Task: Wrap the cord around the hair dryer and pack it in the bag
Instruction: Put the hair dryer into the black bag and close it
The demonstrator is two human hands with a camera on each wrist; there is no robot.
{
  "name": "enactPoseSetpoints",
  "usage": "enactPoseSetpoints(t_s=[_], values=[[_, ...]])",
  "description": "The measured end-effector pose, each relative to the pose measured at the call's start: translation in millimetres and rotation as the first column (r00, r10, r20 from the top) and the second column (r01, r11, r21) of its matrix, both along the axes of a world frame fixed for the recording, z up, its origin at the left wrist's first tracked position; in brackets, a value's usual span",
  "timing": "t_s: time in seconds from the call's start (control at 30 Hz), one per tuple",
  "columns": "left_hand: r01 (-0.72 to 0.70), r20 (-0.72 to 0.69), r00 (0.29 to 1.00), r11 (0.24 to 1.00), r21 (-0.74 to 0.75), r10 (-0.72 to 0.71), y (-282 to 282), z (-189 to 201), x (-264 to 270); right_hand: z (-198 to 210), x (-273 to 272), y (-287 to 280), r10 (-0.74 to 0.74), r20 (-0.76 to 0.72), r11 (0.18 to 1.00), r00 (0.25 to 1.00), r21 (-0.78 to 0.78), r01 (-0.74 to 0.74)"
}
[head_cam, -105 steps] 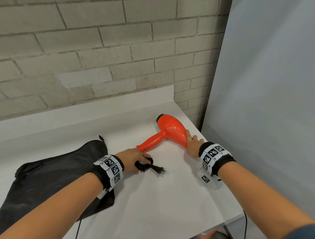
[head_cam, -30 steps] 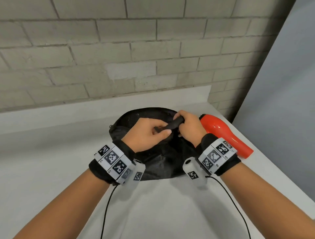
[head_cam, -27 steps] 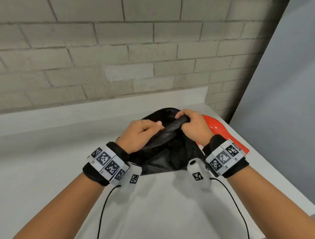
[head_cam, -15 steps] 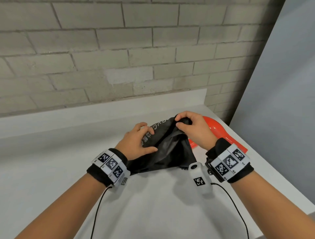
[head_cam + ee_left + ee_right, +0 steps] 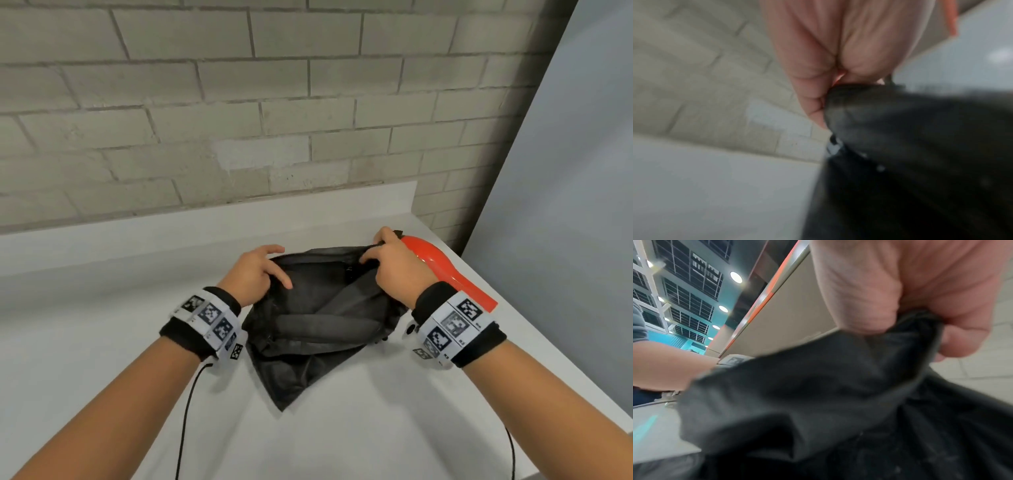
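A black fabric bag (image 5: pixel 318 329) lies on the white counter with its mouth held wide between my two hands. My left hand (image 5: pixel 260 270) grips the left rim of the mouth; the left wrist view shows its fingers pinching the dark cloth (image 5: pixel 900 129). My right hand (image 5: pixel 387 260) grips the right rim, and the black cloth (image 5: pixel 818 386) is bunched under the thumb in the right wrist view. The orange hair dryer (image 5: pixel 442 270) lies on the counter behind my right hand, partly hidden. Its cord is not visible.
A brick wall (image 5: pixel 239 102) with a low white backsplash stands behind the counter (image 5: pixel 102 325). A grey panel (image 5: pixel 565 205) closes off the right side, and the counter's right edge runs just past the dryer. Thin black cables hang from both wristbands.
Both hands went from the dryer and cord to the bag. Over the last second they pulled apart, spreading the bunched bag mouth wide.
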State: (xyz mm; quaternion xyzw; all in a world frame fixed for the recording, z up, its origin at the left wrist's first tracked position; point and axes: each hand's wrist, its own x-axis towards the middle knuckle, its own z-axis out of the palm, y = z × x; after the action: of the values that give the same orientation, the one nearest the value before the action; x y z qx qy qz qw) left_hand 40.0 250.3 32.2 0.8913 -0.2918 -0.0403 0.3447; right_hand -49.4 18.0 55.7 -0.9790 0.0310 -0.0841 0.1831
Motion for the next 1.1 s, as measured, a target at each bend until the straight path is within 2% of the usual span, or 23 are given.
enactPoseSetpoints(t_s=[0.07,0.13,0.2,0.27,0.33,0.4,0.5,0.57,0.63,0.7,0.77,0.8,0.9,1.0,1.1], values=[[-0.013,0.007,1.0,0.994,0.105,0.012,-3.2,-6.5,-3.6,-2.9,0.5,2.5,-0.067,-0.019,0.993,0.998,-0.101,0.064],[-0.037,-0.051,0.998,0.986,0.162,0.045,-5.5,-15.1,-4.4,-5.4,0.0,8.4,-0.093,-0.024,0.994,0.995,-0.061,0.091],[-0.094,-0.057,0.992,0.964,0.248,0.111,-7.7,-23.3,-5.0,-6.5,-0.8,14.7,-0.085,0.013,0.977,0.996,0.198,0.081],[-0.169,-0.058,0.98,0.95,0.261,0.19,-10.1,-27.7,-7.0,-5.2,-2.6,22.2,-0.083,0.058,0.873,0.995,0.486,0.045],[-0.307,-0.092,0.946,0.95,0.06,0.311,-13.3,-25.7,-7.1,-4.0,-4.4,28.7,-0.064,0.11,0.798,0.992,0.603,-0.016],[-0.412,-0.086,0.911,0.895,-0.17,0.403,-15.0,-20.9,-5.3,-4.2,-6.8,34.5,-0.011,0.145,0.788,0.989,0.611,-0.081],[-0.463,-0.06,0.875,0.796,-0.391,0.479,-17.5,-13.1,-5.6,-10.9,-6.7,40.2,0.059,0.123,0.877,0.991,0.467,-0.11],[-0.456,-0.034,0.872,0.787,-0.416,0.488,-16.8,-10.6,-9.8,-15.6,-4.0,39.9,0.026,0.078,0.961,0.997,0.274,-0.046],[-0.368,0.068,0.908,0.862,-0.349,0.415,-12.5,-11.1,-15.9,-20.3,0.9,33.9,-0.073,0.022,0.993,0.997,0.093,0.07],[-0.151,0.182,0.963,0.957,-0.248,0.199,-6.1,-16.6,-24.1,-20.4,7.1,26.2,-0.199,-0.026,0.979,0.98,-0.045,0.197],[0.023,0.176,0.984,0.996,-0.083,-0.008,-1.1,-25.5,-33.2,-20.4,13.2,18.3,-0.284,-0.06,0.957,0.957,-0.082,0.279],[0.022,0.138,0.99,1.0,-0.003,-0.021,-0.4,-27.3,-37.5,-19.9,15.9,15.7,-0.303,-0.072,0.951,0.95,-0.095,0.296],[-0.129,0.075,0.99,0.975,0.178,0.118,-1.2,-30.2,-37.6,-24.8,23.8,13.4,-0.251,-0.061,0.965,0.966,-0.097,0.244],[-0.248,-0.016,0.963,0.912,0.328,0.268,2.1,-29.9,-24.7,-33.9,25.3,15.6,-0.085,-0.099,0.991,0.991,0.096,0.095],[-0.345,-0.149,0.907,0.898,0.272,0.394,9.2,-30.3,-7.8,-41.6,19.0,17.0,0.106,-0.083,0.972,0.991,0.22,-0.086]])
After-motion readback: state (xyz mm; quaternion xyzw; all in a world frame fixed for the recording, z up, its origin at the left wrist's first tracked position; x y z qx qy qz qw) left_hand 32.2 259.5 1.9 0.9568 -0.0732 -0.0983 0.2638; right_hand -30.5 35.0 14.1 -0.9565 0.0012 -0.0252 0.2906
